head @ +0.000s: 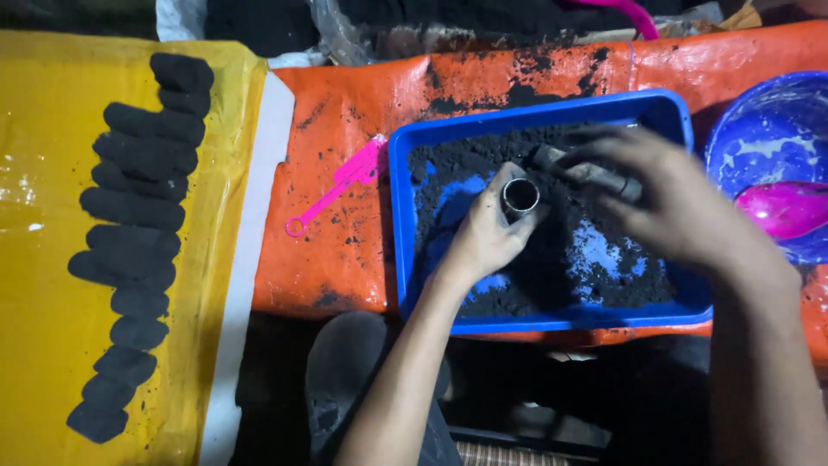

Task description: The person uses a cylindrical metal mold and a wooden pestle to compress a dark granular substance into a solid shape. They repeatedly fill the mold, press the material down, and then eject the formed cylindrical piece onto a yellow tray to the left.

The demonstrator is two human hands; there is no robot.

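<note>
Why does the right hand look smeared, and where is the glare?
Head view: right hand is motion-blurred over the blue tray; left hand on the metal tube looks sharper; glare sheens the yellow sheet; the lower edge sinks into shadow.

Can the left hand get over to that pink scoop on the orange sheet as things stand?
Probably not without letting go first: the left hand is wrapped around a metal tube inside the blue tray. The pink scoop lies just outside the tray's left wall, with nothing lying between them but that wall.
</note>
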